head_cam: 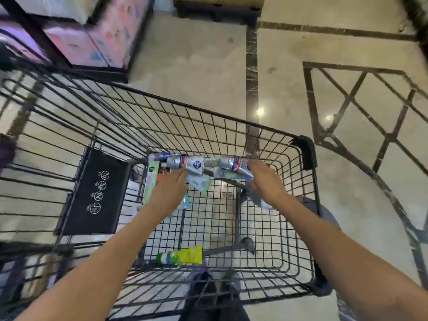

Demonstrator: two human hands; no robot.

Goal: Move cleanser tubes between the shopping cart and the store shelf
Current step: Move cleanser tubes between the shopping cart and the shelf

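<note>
Below me stands a black wire shopping cart (308,156). Several cleanser tubes lie in a heap at its far end. My left hand (168,189) reaches into the heap, its fingers touching a silver tube with a blue round logo (193,165); a firm grip is not visible. My right hand (266,179) lies over a second silver tube (234,165), fingers curled on its end. Pale green tubes (199,183) lie under both. A yellow-green tube with a green cap (179,255) lies alone at the near end of the cart.
A black printed panel (97,193) leans inside the cart's left side. A store shelf with pink and white boxes (92,35) stands at the upper left. A dark pallet (217,10) sits at the top. The tiled floor spreads to the right.
</note>
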